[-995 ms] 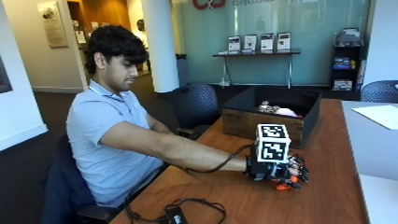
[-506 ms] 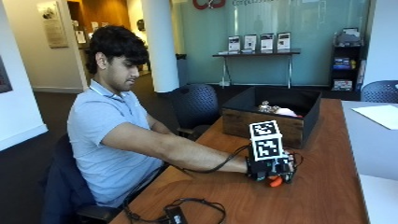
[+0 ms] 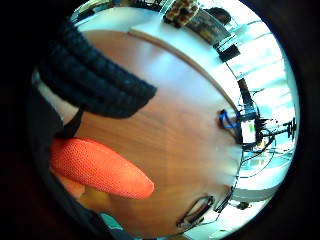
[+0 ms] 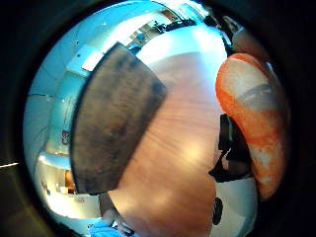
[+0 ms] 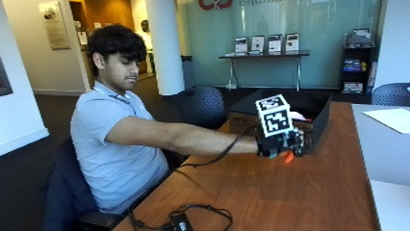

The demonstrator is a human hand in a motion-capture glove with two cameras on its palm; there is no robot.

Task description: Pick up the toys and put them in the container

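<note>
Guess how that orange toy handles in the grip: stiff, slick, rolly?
The orange toy has a dimpled, tapered, rounded body, so probably grippy rather than slick, and apt to roll if set down. The gloved right hand carries it above the table, so likely light.

Desk: a brown wooden desk [image 5: 288,192] carried everything.
Far end: a dark open box [image 5: 301,108] stood directly on it, something pale showing inside.
Near edge: a black cable [image 5: 198,214] lay coiled on the wood beside a small black device [image 5: 181,222].
Right side: a white sheet of paper [image 5: 390,118] lay flat.
</note>
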